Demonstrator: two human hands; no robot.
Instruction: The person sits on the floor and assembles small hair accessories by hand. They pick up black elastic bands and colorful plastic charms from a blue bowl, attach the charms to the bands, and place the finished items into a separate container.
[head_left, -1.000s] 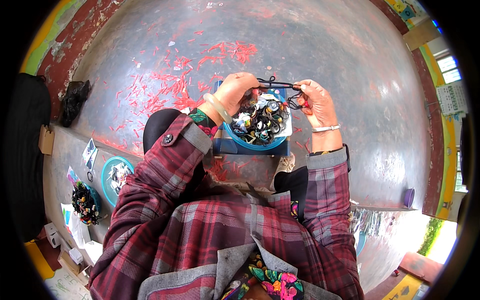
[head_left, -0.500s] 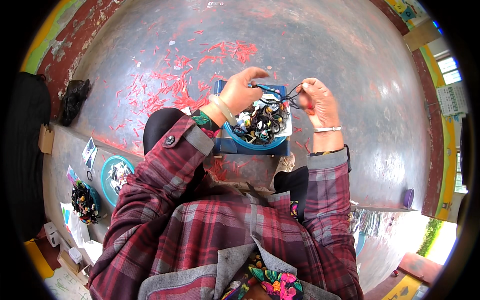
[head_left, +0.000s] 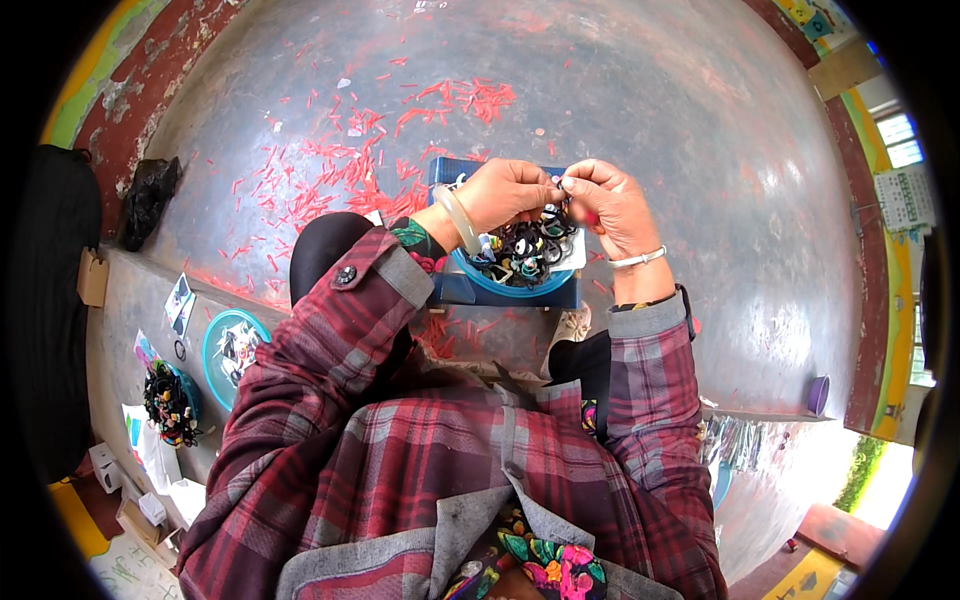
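Note:
Just above the far rim of a blue basin, my left hand (head_left: 500,190) and my right hand (head_left: 615,215) meet with fingertips pinched. Between them is a small dark piece of a black elastic hair tie (head_left: 558,184), mostly hidden by the fingers. Below lies a tangled heap of black hair ties (head_left: 525,248) with coloured and white beads or charms, filling the basin (head_left: 520,292). The basin rests on a dark blue stool-like stand (head_left: 456,290) in front of my knees. Something red shows by my right palm.
Red scraps (head_left: 340,185) litter the floor beyond and left. At left are a blue basin of white pieces (head_left: 212,375), another pile of dark hair ties (head_left: 168,405) and a black bag (head_left: 150,205). A purple cup (head_left: 818,397) stands far right.
The black elastic loops stretched between my hands have drawn in. My right hand has moved left and my left hand slightly right and down, so the fingertips now meet.

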